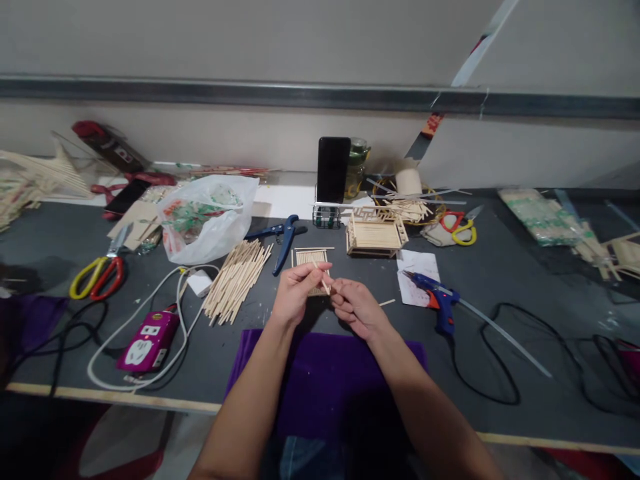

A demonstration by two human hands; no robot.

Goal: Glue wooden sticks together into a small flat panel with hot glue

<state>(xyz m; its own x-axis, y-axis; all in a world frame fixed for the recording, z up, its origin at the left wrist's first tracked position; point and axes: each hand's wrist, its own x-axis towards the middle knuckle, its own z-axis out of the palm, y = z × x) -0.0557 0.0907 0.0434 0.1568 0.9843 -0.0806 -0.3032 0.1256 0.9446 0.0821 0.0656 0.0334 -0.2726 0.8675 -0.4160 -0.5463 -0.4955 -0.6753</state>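
Pale wooden stick [325,287] was found pinched between thumb and fingers of the left hand [294,288], at the centre of the frame over a slatted panel [311,256]; the right hand [358,307] had its fingertips drawn narrow beside the stick's lower end, grip undetermined. The step in hand was judged to be readying that single piece, the next move calling for steady alignment. The dark counter [480,273] bore a stick pile [237,280] left of centre and a blue glue gun [443,297] right of centre, before a grey wall [225,40] crossed by a dark rail [225,93].
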